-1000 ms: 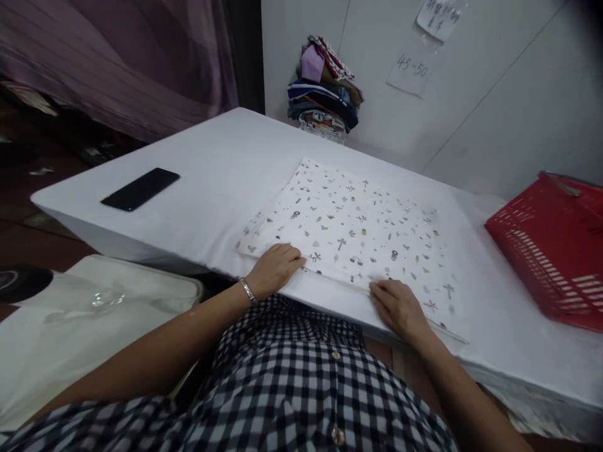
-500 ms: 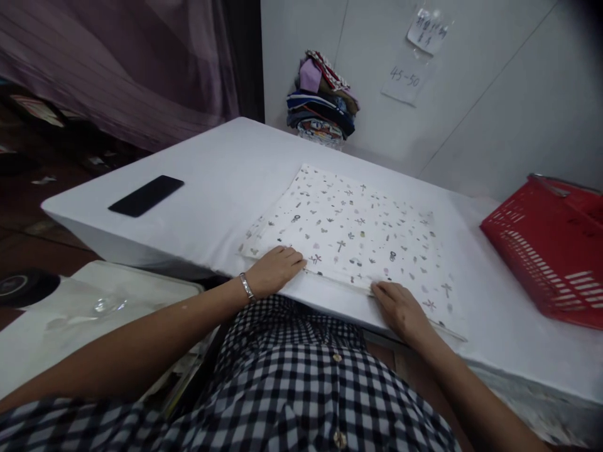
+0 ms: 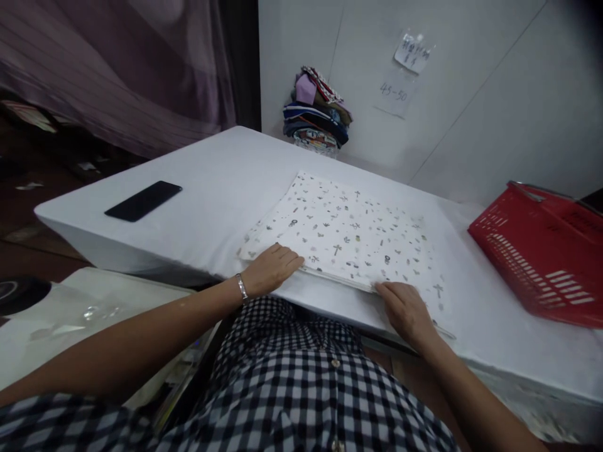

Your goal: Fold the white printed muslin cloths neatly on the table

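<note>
A folded white cloth (image 3: 348, 232) printed with small dark and pink motifs lies flat on the white table (image 3: 221, 182). My left hand (image 3: 271, 269) rests on the cloth's near left edge, fingers curled over the hem. My right hand (image 3: 406, 311) sits on the near right edge, its fingertips pinching the hem. Both hands hold the near edge, which lies close to the table's front edge.
A black phone (image 3: 143, 200) lies at the table's left. A pile of folded coloured cloths (image 3: 316, 113) stands at the back against the wall. A red plastic basket (image 3: 541, 251) sits at the right. A white bin lid (image 3: 94, 307) is below left.
The hands have stayed on the cloth's near edge; the right hand shifted slightly right. The view has tilted and drifted a little.
</note>
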`<action>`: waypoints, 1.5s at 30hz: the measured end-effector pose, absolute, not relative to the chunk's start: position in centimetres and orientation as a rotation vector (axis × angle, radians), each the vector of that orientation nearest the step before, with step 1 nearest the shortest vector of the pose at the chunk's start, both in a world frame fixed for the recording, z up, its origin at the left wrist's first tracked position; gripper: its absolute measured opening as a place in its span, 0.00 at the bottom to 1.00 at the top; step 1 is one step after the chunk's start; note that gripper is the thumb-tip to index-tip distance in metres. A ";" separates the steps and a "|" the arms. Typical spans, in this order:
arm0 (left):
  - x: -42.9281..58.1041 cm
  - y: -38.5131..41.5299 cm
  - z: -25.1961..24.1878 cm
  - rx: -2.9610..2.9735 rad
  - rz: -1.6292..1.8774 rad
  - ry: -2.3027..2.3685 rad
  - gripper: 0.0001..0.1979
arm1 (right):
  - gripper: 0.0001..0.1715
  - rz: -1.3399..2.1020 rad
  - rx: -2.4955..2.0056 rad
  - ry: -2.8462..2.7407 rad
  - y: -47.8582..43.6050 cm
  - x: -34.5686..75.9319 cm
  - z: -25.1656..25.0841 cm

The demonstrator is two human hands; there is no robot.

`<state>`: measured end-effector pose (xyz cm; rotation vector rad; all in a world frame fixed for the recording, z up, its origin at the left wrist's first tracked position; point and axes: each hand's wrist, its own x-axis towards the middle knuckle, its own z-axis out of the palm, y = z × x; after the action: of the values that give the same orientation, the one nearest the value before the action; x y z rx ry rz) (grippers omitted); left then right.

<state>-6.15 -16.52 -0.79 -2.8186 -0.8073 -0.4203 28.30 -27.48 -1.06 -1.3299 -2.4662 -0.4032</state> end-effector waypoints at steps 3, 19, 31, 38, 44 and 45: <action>-6.3 -16.5 -0.7 -2.841 -0.417 -0.758 0.11 | 0.21 -0.373 -1.330 -2.482 -27.7 28.2 -1.1; -6.9 -16.6 -2.0 -2.916 -0.380 -0.758 0.11 | 0.21 0.104 -1.464 -2.472 -28.7 27.4 -0.7; -7.1 -17.1 -1.9 -2.982 -0.324 -0.849 0.11 | 0.29 0.896 -1.491 -2.424 -24.6 27.9 0.5; -7.0 -17.2 -2.0 -2.991 -0.380 -0.850 0.11 | 0.34 0.586 -1.756 -2.496 -23.7 29.4 -0.5; -7.1 -17.6 -2.2 -2.950 -0.387 -0.849 0.09 | 0.34 0.104 -1.631 -2.620 -21.4 29.2 -3.1; -7.1 -17.7 -2.3 -2.935 -0.393 -0.863 0.08 | 0.35 0.053 -1.605 -2.637 -20.8 29.3 -3.6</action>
<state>-7.11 -17.67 -2.29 -2.9347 -0.8632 -0.3927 29.27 -20.77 -3.57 -1.6046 -2.6372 0.0533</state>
